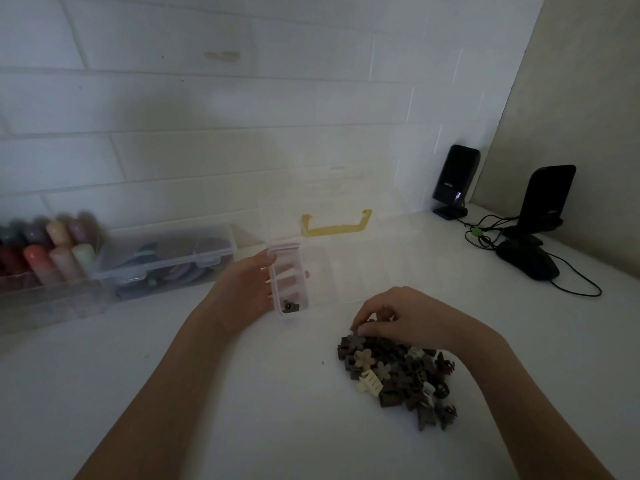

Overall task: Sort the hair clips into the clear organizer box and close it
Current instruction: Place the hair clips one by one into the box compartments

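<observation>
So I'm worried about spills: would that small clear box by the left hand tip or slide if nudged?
Probably yes. The small clear box looks narrow, thin-walled and nearly empty, with one dark clip inside, so likely light. The white tabletop looks smooth, so it may slide. The left hand resting against it should steady it.

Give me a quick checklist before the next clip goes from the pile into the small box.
1. Small box open: ok, no lid over its compartments.
2. Box steadied: ok, left hand rests against its side.
3. Clip gripped: cannot tell; right hand has its fingers curled on the pile, any single clip hidden.
4. Room in the box: ok, only one dark clip in the near compartment.
5. Path from pile to box: ok, bare table between.
</observation>
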### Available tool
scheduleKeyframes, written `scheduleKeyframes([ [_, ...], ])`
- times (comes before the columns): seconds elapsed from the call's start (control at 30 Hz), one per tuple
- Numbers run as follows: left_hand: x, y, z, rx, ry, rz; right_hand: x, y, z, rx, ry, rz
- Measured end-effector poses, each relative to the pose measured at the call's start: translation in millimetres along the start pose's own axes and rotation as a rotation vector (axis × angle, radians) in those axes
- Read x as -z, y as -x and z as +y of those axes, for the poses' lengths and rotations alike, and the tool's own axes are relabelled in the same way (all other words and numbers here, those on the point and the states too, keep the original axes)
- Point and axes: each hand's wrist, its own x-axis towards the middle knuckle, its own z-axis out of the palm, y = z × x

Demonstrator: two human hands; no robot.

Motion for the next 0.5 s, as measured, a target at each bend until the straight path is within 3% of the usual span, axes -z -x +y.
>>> scheduleKeyframes([
  [0.2,-1.0,0.0,-0.2,0.007,-0.006,0.009,6.3,3.5,1.0,-0.039,-0.024,0.018],
  [0.33,-2.6,-0.3,-0.3,0.007,-0.011,0.017,6.2,6.0,-1.0,-0.024,-0.021,-0.101],
  [0.5,-3.9,-0.9,-0.4,0.013,-0.001,0.007,3.4,4.1,4.6,-0.008,-0.072,-0.093],
])
